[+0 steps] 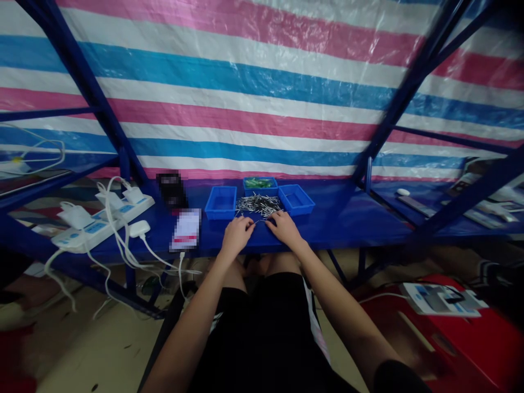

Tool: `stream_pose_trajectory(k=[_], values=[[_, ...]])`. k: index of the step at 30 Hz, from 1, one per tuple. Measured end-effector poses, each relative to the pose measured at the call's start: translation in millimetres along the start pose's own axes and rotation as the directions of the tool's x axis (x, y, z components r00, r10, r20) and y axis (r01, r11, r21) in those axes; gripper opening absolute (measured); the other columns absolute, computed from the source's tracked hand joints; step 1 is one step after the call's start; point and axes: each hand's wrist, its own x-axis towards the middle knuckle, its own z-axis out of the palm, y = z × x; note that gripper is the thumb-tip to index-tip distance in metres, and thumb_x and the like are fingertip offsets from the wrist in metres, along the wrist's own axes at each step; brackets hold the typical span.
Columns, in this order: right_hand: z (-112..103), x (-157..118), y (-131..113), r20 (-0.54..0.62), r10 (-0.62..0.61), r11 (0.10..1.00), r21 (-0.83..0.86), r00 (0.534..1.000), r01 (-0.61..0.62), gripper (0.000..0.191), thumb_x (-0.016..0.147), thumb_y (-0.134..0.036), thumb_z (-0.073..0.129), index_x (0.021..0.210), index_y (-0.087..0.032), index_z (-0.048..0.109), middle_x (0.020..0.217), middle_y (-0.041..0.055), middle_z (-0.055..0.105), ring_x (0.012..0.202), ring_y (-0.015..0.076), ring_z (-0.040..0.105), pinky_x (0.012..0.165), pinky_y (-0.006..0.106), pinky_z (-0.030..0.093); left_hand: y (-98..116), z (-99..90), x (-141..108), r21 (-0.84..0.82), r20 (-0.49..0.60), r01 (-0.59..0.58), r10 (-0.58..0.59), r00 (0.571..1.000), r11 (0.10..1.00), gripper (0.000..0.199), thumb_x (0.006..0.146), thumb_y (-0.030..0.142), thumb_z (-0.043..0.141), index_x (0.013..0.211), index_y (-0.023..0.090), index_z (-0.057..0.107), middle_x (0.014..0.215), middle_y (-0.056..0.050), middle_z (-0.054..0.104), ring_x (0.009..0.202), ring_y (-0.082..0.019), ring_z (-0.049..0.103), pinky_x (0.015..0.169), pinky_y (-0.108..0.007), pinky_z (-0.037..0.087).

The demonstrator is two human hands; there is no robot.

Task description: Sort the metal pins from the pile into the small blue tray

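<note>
Pins: a loose heap of thin silvery metal pins (258, 204) lies on the dark blue table (339, 218), at its middle, between the trays and the person's hands. The pins are short, straight and shiny, crossing one another in a flat tangle; the near edge thins out into single pieces.
Left hand: the left hand (236, 234) rests on the table at the near left edge of the heap, fingers curled in narrowly; one thin pin seems to lie at its fingertips, but whether it is pinched cannot be told.
Right hand: the right hand (285, 227) lies palm down at the near right edge of the heap, fingers bent onto the pins, so that single pieces can be drawn out toward the body.
Trays: a small empty-looking blue plastic tray (221, 202) stands just left of the heap, a like blue tray (296, 198) just right of it, and a third blue tray with green pieces (259, 184) on the far side, all within reach.
Left side: a white phone-sized device (186, 229) lies near; further left, a white power strip with plugs and cables (102, 218).
Background: a pink, blue and white striped tarpaulin (245, 82) hangs behind.
</note>
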Motion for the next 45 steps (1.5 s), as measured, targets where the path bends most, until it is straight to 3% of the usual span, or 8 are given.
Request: stream_pose_trajectory(k=[9,16,21,24,27,38,45], values=[[1,11,-1,0.057,0.048,0.997,-0.061,0.997,-0.045,0.02,0.087,-0.032,0.047,0.089,-0.018,0.061,0.092,0.0102,0.058,0.089,0.0206,0.05,0.08,0.031,0.038,0,-1.0,1,-0.086,0.019,-0.053,0.055,0.998,0.995,0.018,0.084,0.034,0.05,0.09,0.023,0.064,0.081,-0.002,0.061,0.083,-0.018,0.054,0.069,-0.027,0.039],[0,7,-6,-0.065,0.102,0.988,-0.11,0.993,-0.109,0.021,0.084,-0.033,0.052,0.098,-0.019,0.059,0.097,0.0115,0.056,0.092,0.0245,0.049,0.077,0.033,0.039,-2,-1.1,5,-0.175,0.031,-0.051,0.057,0.998,0.983,0.019,0.084,0.033,0.049,0.09,0.023,0.064,0.084,-0.003,0.063,0.083,-0.018,0.057,0.071,-0.027,0.041],[-2,6,-7,-0.04,0.02,0.987,0.16,0.999,-0.014,0.019,0.088,-0.028,0.044,0.096,-0.019,0.059,0.09,0.0073,0.061,0.086,0.018,0.055,0.077,0.028,0.041,-3,0.4,6,-0.243,0.05,-0.023,0.036,0.998,0.97,0.018,0.084,0.031,0.05,0.091,0.022,0.063,0.086,-0.003,0.066,0.084,-0.019,0.058,0.073,-0.028,0.043],[-4,5,-9,0.024,-0.041,0.922,0.387,0.999,0.029,0.02,0.087,-0.028,0.043,0.094,-0.02,0.06,0.085,0.0031,0.065,0.075,0.0139,0.058,0.071,0.025,0.042,-4,1.4,6,-0.282,0.057,-0.012,0.03,0.998,0.959,0.018,0.083,0.031,0.051,0.09,0.021,0.063,0.087,-0.004,0.067,0.084,-0.019,0.059,0.073,-0.028,0.044],[-5,2,-11,0.065,-0.05,0.867,0.499,0.997,0.011,0.019,0.084,-0.031,0.048,0.094,-0.019,0.061,0.085,0.0018,0.066,0.073,0.0129,0.059,0.07,0.024,0.043,-5,1.6,6,-0.313,0.057,-0.02,0.04,0.998,0.95,0.017,0.082,0.031,0.051,0.089,0.021,0.064,0.087,-0.003,0.067,0.083,-0.018,0.06,0.073,-0.027,0.045],[-9,-5,-10,0.032,-0.031,0.893,0.45,0.999,0.013,0.019,0.086,-0.029,0.047,0.086,-0.021,0.064,0.082,0.0007,0.067,0.074,0.0137,0.058,0.07,0.024,0.042,-8,1.5,8,-0.454,0.064,0.028,0.001,0.998,0.891,0.024,0.082,0.036,0.051,0.092,0.018,0.064,0.088,-0.005,0.067,0.08,-0.017,0.061,0.074,-0.027,0.046],[-8,-5,-11,0.081,-0.208,0.898,0.411,0.975,0.157,0.016,0.084,-0.026,0.052,0.087,-0.022,0.067,0.085,0.0015,0.066,0.08,0.013,0.058,0.075,0.024,0.041,-9,-0.1,8,-0.503,0.067,-0.061,0.11,0.992,0.862,0.022,0.08,0.032,0.053,0.091,0.017,0.066,0.089,-0.004,0.067,0.077,-0.015,0.059,0.073,-0.026,0.046]])
